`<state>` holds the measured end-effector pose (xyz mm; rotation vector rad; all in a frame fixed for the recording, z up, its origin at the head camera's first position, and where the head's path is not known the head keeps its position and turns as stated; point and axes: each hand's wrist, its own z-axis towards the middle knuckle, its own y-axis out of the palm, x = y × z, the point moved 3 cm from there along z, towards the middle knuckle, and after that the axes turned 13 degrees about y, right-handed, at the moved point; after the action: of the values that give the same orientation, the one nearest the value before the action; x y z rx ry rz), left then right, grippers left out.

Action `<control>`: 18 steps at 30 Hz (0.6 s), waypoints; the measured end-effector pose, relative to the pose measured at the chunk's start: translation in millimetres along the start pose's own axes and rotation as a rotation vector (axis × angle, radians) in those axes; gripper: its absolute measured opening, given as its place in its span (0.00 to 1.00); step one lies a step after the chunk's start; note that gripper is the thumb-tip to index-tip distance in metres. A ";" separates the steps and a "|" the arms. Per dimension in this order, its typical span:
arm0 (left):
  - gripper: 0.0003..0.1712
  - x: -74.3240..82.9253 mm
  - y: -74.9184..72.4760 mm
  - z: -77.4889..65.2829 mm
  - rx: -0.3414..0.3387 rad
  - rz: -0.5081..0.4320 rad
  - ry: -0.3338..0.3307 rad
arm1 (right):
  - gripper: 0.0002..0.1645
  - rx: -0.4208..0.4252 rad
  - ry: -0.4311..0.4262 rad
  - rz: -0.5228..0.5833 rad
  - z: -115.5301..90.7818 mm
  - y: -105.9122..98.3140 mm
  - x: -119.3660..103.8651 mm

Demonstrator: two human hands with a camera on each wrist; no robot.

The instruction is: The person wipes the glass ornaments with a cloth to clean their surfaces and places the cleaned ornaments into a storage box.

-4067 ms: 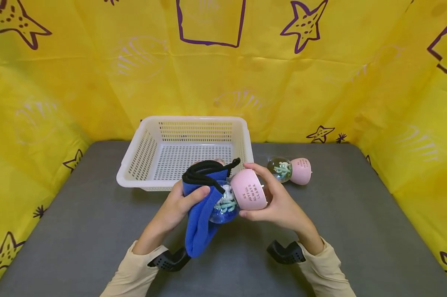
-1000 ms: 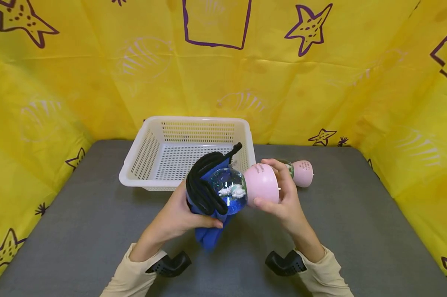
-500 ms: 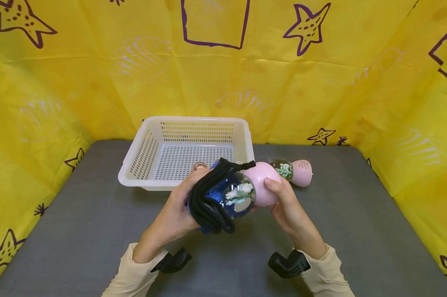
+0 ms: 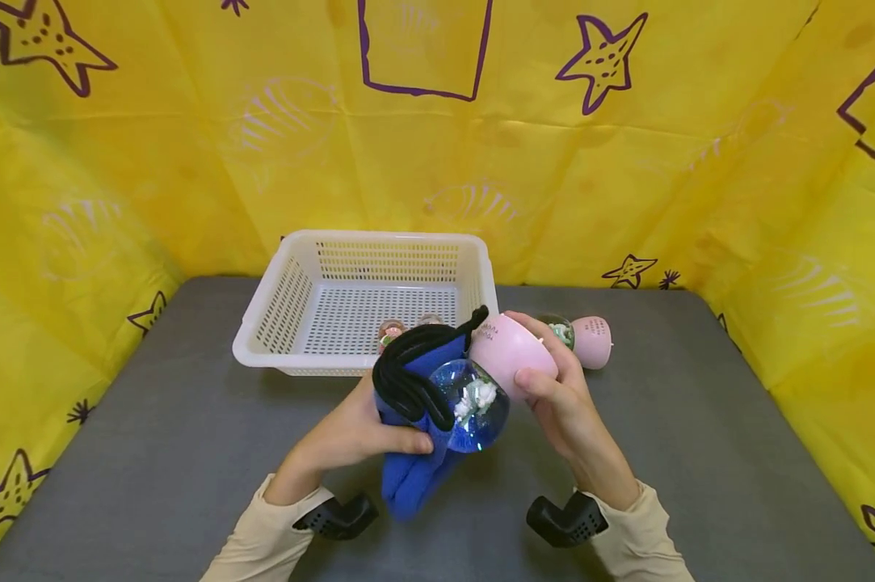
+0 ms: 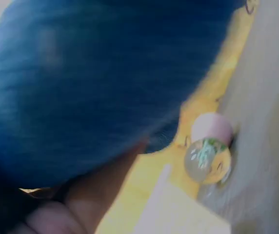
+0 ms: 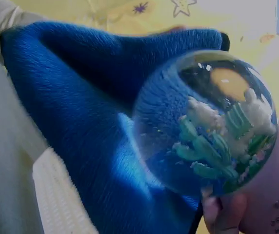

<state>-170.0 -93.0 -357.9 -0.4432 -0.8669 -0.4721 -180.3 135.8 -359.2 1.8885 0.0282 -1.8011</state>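
My right hand [image 4: 571,404] grips the pink base of a snow globe [image 4: 513,354], fingers round its far side and thumb on the near side. The clear ball points down and left, with white and green figures inside, large in the right wrist view. A blue cloth [image 4: 422,477] with a thick black edge is bunched in my left hand [image 4: 357,436], its thumb lying over the folds. The cloth lies against the ball's left side. In the left wrist view the blue cloth [image 5: 95,83] fills most of the picture, blurred.
A second pink-based snow globe [image 4: 591,341] lies on its side on the grey table [image 4: 699,453], partly behind my right hand. Behind the cloth stands a white slotted basket [image 4: 262,343], with small round-topped things [image 4: 391,331] at its near side. A yellow patterned sheet [image 4: 437,145] hangs at the back and sides.
The snow globe has been turned in my right hand, its ball now tilted down toward me. The cloth's black edge has shifted and its blue tail hangs below again. Both hands keep their grip.
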 end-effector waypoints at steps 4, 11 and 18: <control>0.53 0.9 5.9 0.1 0.004 -0.029 -0.030 | 0.36 -0.012 -0.026 -0.004 1.1 2.0 0.8; 0.54 8.0 8.4 -0.8 0.161 0.131 -0.005 | 0.23 0.079 0.041 0.115 3.5 6.1 14.3; 0.49 5.2 2.9 -0.7 0.254 0.243 -0.014 | 0.34 -0.015 0.130 0.049 4.1 10.9 17.5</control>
<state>-165.0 -92.1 -354.7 -0.3129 -0.8606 -0.1333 -178.2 119.0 -371.6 1.9765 0.0407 -1.6391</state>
